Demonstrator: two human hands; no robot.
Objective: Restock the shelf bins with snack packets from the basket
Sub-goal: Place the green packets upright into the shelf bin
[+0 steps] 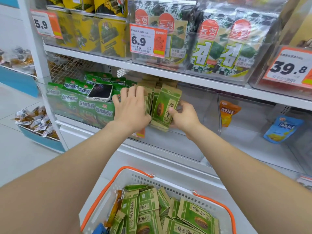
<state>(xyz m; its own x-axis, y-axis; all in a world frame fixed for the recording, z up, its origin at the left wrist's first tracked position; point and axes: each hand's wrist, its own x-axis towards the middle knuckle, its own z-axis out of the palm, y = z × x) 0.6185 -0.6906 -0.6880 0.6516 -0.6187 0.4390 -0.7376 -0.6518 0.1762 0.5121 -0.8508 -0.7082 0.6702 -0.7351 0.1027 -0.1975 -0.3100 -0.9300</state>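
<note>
Midway: spread left hand (130, 105) steadies shelved green paper seed packets (149, 98); right hand (184, 115) pinches the front packet (166, 108); white plastic basket (118, 176) holds many.

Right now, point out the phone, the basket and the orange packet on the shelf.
phone (100, 91): head view, middle of its dark screen.
basket (168, 185): head view, white back wall under the rim.
orange packet (228, 113): head view, centre of its front face.

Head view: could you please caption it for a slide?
Left hand braces the sunflower seed packet row in a clear bin; right hand holds the front packet.
</note>
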